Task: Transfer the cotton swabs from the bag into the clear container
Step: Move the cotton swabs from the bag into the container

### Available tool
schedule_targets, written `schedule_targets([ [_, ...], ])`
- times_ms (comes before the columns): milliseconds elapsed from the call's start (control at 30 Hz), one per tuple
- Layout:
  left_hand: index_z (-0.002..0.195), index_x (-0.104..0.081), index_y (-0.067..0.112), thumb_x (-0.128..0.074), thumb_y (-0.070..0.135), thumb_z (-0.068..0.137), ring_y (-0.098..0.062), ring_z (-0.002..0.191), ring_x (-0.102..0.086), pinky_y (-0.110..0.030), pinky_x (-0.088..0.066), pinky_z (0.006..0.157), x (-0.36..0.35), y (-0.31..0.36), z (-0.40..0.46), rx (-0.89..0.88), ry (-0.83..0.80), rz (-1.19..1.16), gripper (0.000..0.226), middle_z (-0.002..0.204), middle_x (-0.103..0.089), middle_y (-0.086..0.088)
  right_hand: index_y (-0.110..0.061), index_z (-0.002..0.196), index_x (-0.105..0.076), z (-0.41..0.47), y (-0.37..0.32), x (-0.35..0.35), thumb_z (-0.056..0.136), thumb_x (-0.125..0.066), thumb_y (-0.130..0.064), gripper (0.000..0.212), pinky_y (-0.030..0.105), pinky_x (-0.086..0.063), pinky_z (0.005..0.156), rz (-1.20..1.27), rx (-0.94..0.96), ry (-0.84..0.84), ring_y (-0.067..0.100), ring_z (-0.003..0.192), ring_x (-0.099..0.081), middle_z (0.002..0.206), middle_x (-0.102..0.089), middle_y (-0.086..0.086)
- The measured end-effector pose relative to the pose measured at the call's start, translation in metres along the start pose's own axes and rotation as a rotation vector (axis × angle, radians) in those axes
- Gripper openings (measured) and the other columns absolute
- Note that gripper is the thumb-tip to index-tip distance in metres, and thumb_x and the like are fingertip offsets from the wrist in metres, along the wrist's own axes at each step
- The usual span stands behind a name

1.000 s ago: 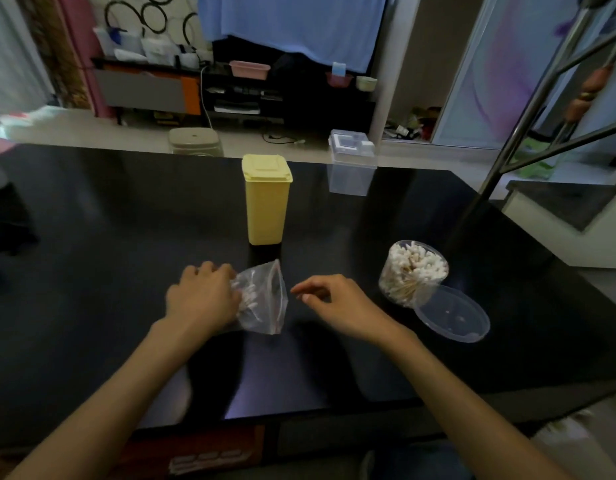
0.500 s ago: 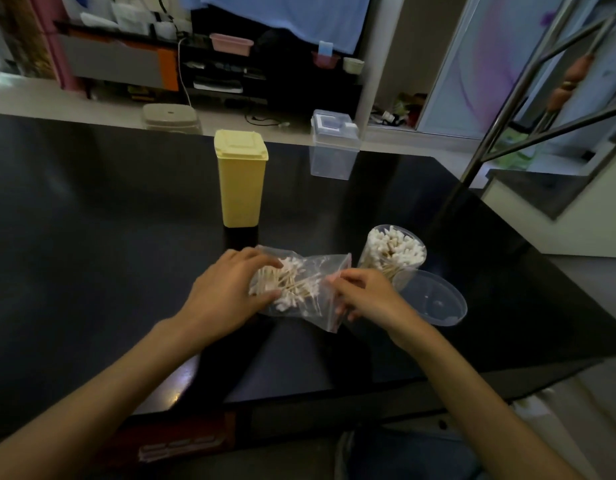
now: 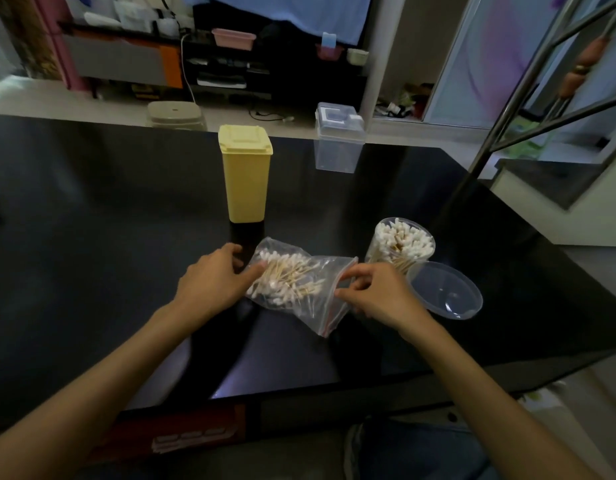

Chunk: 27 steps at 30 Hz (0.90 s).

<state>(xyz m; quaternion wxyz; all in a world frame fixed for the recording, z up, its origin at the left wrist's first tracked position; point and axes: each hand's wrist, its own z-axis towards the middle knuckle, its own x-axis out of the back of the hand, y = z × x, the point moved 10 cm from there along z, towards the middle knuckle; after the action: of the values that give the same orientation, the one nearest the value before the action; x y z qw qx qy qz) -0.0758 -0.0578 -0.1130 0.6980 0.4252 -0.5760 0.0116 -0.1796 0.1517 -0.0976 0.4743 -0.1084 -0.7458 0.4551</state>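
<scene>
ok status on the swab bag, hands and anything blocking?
Left hand holds zip bag closed end; right hand pinches its mouth. Swabs inside. Clear container open, nearly full; lid beside it. Nothing blocking.

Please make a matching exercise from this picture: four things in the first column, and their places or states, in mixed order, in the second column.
1. bag
2. clear container
3. lid
4. yellow box

a. closed, upright, behind the bag
b. open, full of swabs
c. held by both hands
d. lying on the table, right of the right hand

Pairs: 1-c, 2-b, 3-d, 4-a
</scene>
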Motion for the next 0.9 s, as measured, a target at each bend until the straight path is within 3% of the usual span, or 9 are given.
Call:
schedule_targets([
  [100,0.113,-0.067,0.027,-0.061,0.052,0.083,-0.02,0.106,-0.063,-0.035,-0.048,0.089,-0.007,-0.009,0.003,0.033,-0.062,-0.077,0.04,0.101,-0.071,0.006,-0.013,0.1,-0.067,0.002,0.005,0.002,0.083,-0.069,-0.014,0.018,0.032,-0.053,0.077,0.061,-0.052,0.009,0.021,0.081,-0.065,0.086,-0.069,0.014],
  [167,0.098,-0.073,0.032,-0.07,0.044,0.079,-0.017,0.097,-0.065,-0.033,-0.05,0.085,0.002,-0.005,0.004,0.004,-0.013,-0.182,0.022,0.085,-0.069,0.008,-0.016,0.104,-0.066,0.003,0.009,0.003,0.088,-0.063,-0.017,0.016,0.026,-0.051,0.078,0.082,-0.081,0.016,0.018,0.089,-0.063,0.096,-0.067,0.009],
  [300,0.077,-0.068,0.036,-0.072,0.04,0.069,-0.01,0.088,-0.065,-0.037,-0.052,0.085,0.025,0.016,0.004,-0.164,0.082,-0.417,0.01,0.085,-0.069,0.014,-0.017,0.122,-0.057,0.0,0.006,-0.005,0.092,-0.057,-0.014,0.03,0.006,-0.046,0.053,0.198,-0.104,-0.043,0.007,0.073,-0.06,0.103,-0.068,0.013],
  [500,0.076,-0.054,0.018,-0.058,0.004,0.089,-0.018,0.078,-0.06,-0.036,-0.048,0.077,0.004,0.027,-0.002,-0.17,-0.046,-0.637,0.019,0.078,-0.063,-0.004,-0.02,0.128,-0.054,0.002,0.004,-0.018,0.085,-0.064,-0.007,0.046,0.017,-0.053,0.065,0.358,-0.107,-0.071,0.003,0.072,-0.061,0.082,-0.065,-0.002],
  [567,0.087,-0.056,0.018,-0.058,0.004,0.089,-0.016,0.078,-0.063,-0.027,-0.051,0.073,0.002,0.027,-0.004,-0.137,-0.076,-0.706,0.014,0.083,-0.066,-0.006,-0.018,0.126,-0.054,0.003,0.005,-0.018,0.081,-0.07,-0.006,0.05,0.019,-0.054,0.068,0.35,-0.105,-0.066,0.001,0.072,-0.06,0.083,-0.064,-0.006],
  [633,0.101,-0.058,0.016,-0.063,0.003,0.086,-0.008,0.075,-0.068,-0.017,-0.054,0.067,-0.001,0.024,-0.004,-0.086,-0.113,-0.768,0.02,0.088,-0.069,-0.004,-0.018,0.123,-0.056,0.002,0.004,-0.018,0.074,-0.077,-0.007,0.054,0.011,-0.053,0.065,0.33,-0.079,-0.079,-0.002,0.075,-0.06,0.087,-0.064,-0.009],
  [700,0.099,-0.062,0.014,-0.071,0.008,0.08,-0.001,0.067,-0.068,-0.012,-0.054,0.061,-0.004,0.021,-0.006,-0.02,-0.116,-0.828,0.022,0.083,-0.07,0.002,-0.018,0.12,-0.057,0.001,0.001,-0.02,0.069,-0.08,-0.006,0.057,0.006,-0.051,0.065,0.283,-0.036,-0.115,-0.002,0.079,-0.061,0.091,-0.064,-0.01],
  [800,0.086,-0.067,0.018,-0.077,0.026,0.074,-0.003,0.068,-0.069,-0.015,-0.056,0.062,-0.001,0.011,-0.005,0.015,-0.043,-0.761,0.018,0.076,-0.072,0.006,-0.022,0.122,-0.056,-0.001,-0.002,-0.025,0.066,-0.083,-0.008,0.063,0.009,-0.052,0.069,0.199,0.012,-0.155,0.003,0.093,-0.063,0.101,-0.066,-0.008],
  [900,0.084,-0.07,0.021,-0.07,0.022,0.082,-0.009,0.075,-0.071,-0.021,-0.058,0.07,0.002,0.011,-0.004,-0.048,-0.04,-0.686,0.002,0.077,-0.074,0.004,-0.025,0.123,-0.055,-0.001,-0.003,-0.025,0.061,-0.087,-0.017,0.071,0.016,-0.054,0.078,0.144,0.04,-0.148,0.007,0.099,-0.063,0.109,-0.066,-0.005],
])
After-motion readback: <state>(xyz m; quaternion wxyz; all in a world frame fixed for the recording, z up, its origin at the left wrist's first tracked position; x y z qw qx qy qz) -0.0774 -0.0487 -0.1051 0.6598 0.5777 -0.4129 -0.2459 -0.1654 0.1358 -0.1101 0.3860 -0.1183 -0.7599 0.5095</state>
